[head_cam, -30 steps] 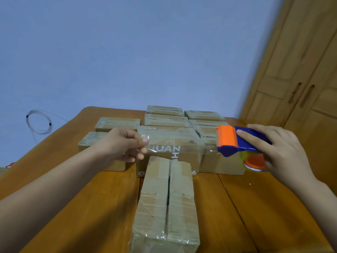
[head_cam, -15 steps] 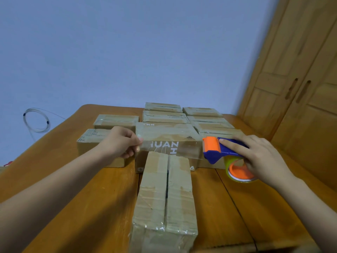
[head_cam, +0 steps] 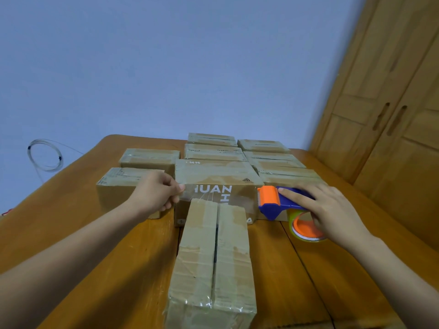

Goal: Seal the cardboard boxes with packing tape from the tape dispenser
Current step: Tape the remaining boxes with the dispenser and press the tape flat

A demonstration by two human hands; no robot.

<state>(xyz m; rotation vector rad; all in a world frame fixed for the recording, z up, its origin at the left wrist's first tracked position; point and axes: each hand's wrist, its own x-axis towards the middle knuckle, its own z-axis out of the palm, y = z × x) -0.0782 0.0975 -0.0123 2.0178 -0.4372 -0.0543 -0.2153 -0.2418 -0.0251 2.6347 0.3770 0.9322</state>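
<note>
A long cardboard box [head_cam: 213,252] lies lengthwise in front of me, its top seam a dark open slit. A strip of clear tape [head_cam: 221,198] is stretched sideways just above the box's far end. My left hand [head_cam: 155,193] pinches the strip's free end at the left. My right hand [head_cam: 325,210] grips the blue and orange tape dispenser [head_cam: 280,203] at the right, index finger laid along its top. The orange-cored tape roll [head_cam: 306,230] hangs below that hand.
Several taped cardboard boxes [head_cam: 213,174] stand in rows behind, the nearest printed with white letters. All rest on a wooden table [head_cam: 95,245]. A coiled wire [head_cam: 45,155] hangs on the blue wall at left. Wooden cabinet doors [head_cam: 392,127] rise at right.
Both hands have come down and closer to the near box. The dispenser moved left and lower, and the stretched tape now sits just over the box's far end.
</note>
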